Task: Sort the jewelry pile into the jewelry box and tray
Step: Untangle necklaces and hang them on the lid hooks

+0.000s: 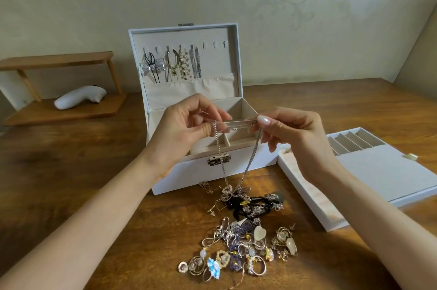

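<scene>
My left hand (189,122) and my right hand (293,133) pinch a silver chain necklace (249,164) between them, stretched level above the open white jewelry box (212,171). The chain's two strands hang down in a V to the jewelry pile (246,235) on the table in front of the box. The box lid stands upright with several necklaces and hair pieces (172,66) hung on its hooks. A white tray (369,171) with slotted compartments lies to the right of the box.
A wooden shelf stand (63,110) at the back left holds a white curved object (79,97). A small pale item (412,157) lies beyond the tray. The wooden table (82,166) runs to the wall behind.
</scene>
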Tool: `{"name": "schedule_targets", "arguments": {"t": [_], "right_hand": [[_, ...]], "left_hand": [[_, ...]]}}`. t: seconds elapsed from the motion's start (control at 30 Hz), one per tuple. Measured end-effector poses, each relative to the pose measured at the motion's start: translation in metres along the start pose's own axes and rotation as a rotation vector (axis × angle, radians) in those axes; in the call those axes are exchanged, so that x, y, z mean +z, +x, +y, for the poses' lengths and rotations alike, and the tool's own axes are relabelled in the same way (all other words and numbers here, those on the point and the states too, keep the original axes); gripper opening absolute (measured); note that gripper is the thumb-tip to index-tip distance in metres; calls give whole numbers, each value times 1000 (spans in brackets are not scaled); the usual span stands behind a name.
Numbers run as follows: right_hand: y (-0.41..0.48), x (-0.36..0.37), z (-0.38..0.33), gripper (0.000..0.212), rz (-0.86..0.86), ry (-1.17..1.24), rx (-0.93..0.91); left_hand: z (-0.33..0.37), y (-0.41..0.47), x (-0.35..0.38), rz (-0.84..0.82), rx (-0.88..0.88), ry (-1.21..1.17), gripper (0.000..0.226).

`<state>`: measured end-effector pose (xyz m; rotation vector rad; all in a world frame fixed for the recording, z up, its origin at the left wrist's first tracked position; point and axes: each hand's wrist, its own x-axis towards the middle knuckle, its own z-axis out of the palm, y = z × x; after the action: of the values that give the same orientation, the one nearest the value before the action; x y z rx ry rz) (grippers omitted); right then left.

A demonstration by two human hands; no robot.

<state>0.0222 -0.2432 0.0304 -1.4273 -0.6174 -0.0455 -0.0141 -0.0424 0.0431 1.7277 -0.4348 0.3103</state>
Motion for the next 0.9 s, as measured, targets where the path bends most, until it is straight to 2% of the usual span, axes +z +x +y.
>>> {"name": "schedule_targets", "arguments": {"t": [0.23, 0.37, 0.7, 0.8, 0.87, 0.9], "right_hand": [[1, 1, 0, 16, 10, -31, -24], [1, 0, -2, 13, 12, 49, -5], [1, -2, -2, 8, -120, 188, 46], [-1, -1, -3, 15, -199, 119, 83], [-2, 3, -1, 11, -168, 53, 106], [-2, 5, 1, 15, -136, 31, 104]], "left_hand": [[5, 0, 6, -23, -38, -73, 9], [5, -1, 8, -27, -64, -104, 10], [2, -1, 9, -68, -51, -144, 12], [4, -1, 9, -72, -21, -180, 14], [6, -2, 9, -88, -16, -179, 14], [7, -2, 9, -95, -15, -171, 13]]}}
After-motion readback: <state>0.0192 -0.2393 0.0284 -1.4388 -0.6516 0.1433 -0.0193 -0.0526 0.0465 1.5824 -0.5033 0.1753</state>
